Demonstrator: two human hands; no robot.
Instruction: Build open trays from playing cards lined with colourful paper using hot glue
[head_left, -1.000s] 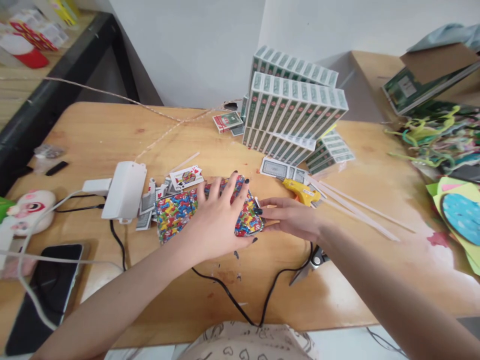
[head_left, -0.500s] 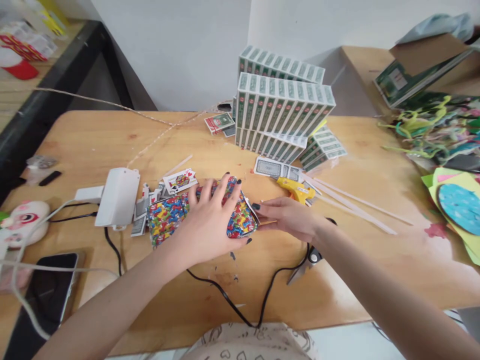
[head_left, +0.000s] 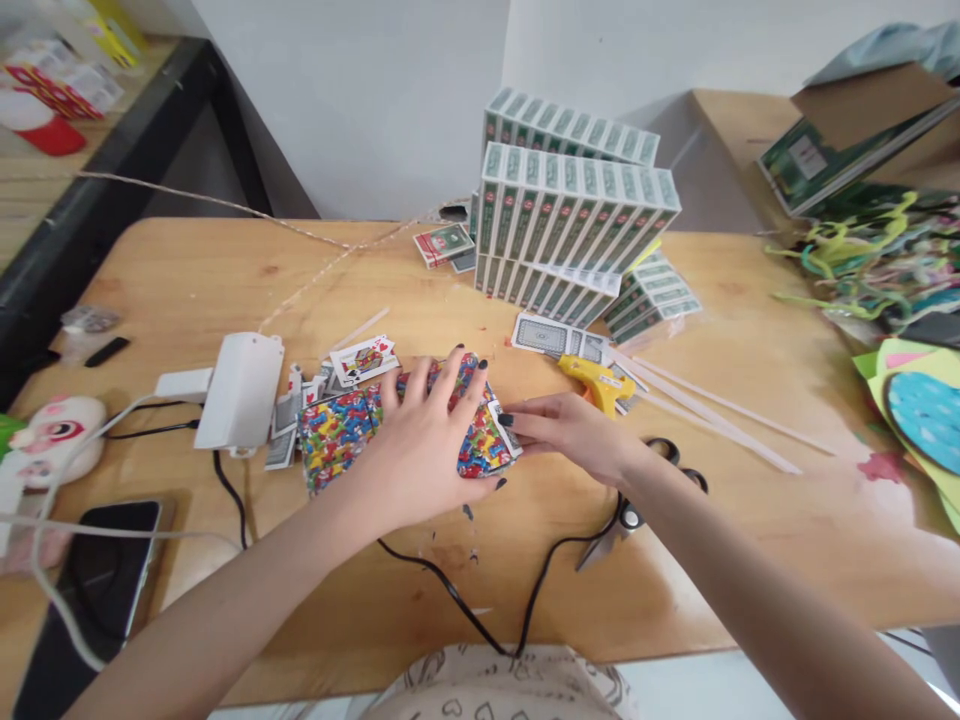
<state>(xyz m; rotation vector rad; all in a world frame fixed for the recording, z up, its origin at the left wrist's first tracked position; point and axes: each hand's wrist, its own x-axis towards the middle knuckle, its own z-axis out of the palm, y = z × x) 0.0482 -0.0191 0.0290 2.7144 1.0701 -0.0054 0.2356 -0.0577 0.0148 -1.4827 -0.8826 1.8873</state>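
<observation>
I find the patterned panel [head_left: 334, 435] on the tabletop [head_left: 187, 280], directly beneath the spread fingers of my left hand [head_left: 427, 450]; my right hand [head_left: 574, 432] pinches a card strip [head_left: 502, 428] at its right end.

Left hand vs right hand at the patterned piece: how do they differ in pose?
Fingers: the left hand is spread; the right hand has its fingers close together.
Place: the left hand lies palm down across the patterned piece; the right hand is at its right end, fingertips at a card strip.
Direction: the left hand's fingers point mostly away from the wearer; the right hand's point leftward.
Shared: both bare, dark nails showing.
</observation>
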